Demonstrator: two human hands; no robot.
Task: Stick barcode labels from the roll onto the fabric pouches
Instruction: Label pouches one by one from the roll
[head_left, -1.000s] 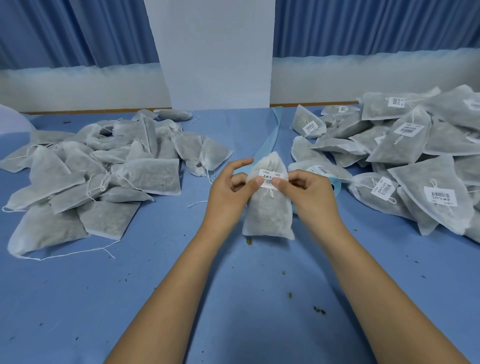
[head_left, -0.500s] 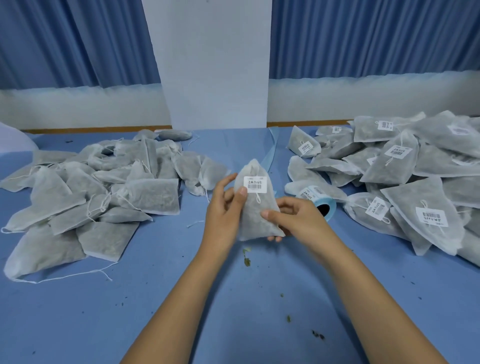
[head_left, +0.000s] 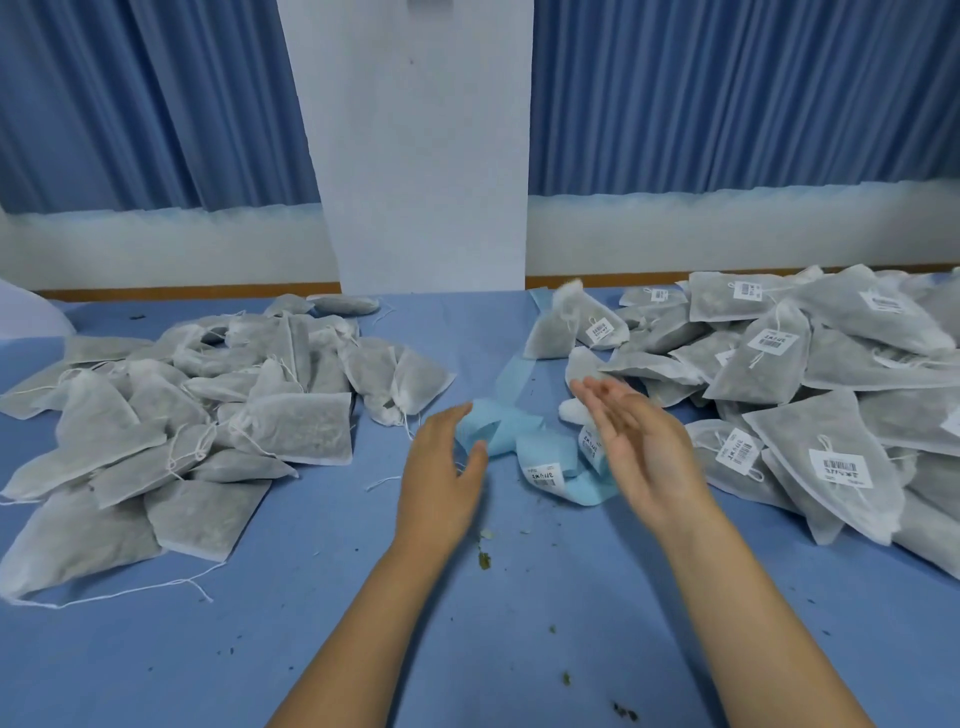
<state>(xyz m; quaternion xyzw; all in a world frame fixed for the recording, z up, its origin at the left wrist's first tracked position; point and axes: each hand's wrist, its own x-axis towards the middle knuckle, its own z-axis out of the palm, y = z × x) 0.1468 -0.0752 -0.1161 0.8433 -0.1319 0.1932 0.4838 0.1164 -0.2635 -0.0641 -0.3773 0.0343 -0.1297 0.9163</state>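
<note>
Loosely, label strip (head_left: 514, 371) runs lengthwise away — far pouch (head_left: 551, 332) neck-up.

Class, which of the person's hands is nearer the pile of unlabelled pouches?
Left. The left hand is just right of the unlabelled pouches; the right hand is farther right, beside the labelled pouches.

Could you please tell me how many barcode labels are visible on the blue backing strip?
2: one label on the blue strip's near loop, another partly behind the right hand. More may be hidden there.
</note>
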